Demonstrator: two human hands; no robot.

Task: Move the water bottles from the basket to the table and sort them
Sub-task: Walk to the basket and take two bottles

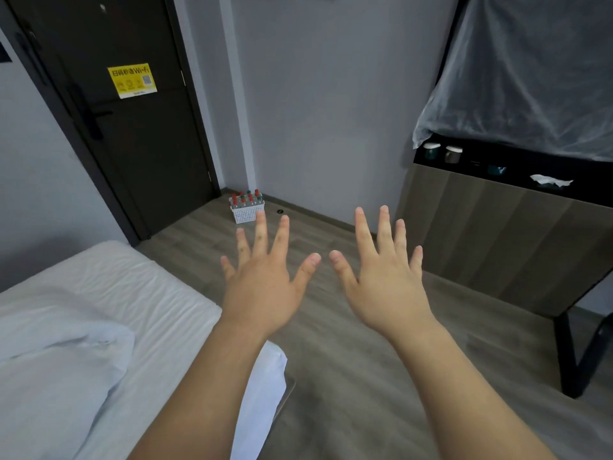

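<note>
A small white perforated basket (246, 214) stands on the wooden floor in the far corner, beside the dark door. Several water bottles (247, 198) with red and green caps stand upright in it. My left hand (265, 277) is stretched out in front of me, palm down, fingers spread, holding nothing. My right hand (381, 273) is held the same way beside it. Both hands hover well short of the basket, over the floor. The table (491, 224) with a wood front panel and black top stands at the right.
A bed (99, 327) with white sheets and a pillow fills the lower left. The dark door (126, 111) carries a yellow sticker. Two cups (442, 152), a crumpled tissue (550, 180) and a plastic-covered object (530, 78) sit on the table. A black table leg (570, 353) stands at the right.
</note>
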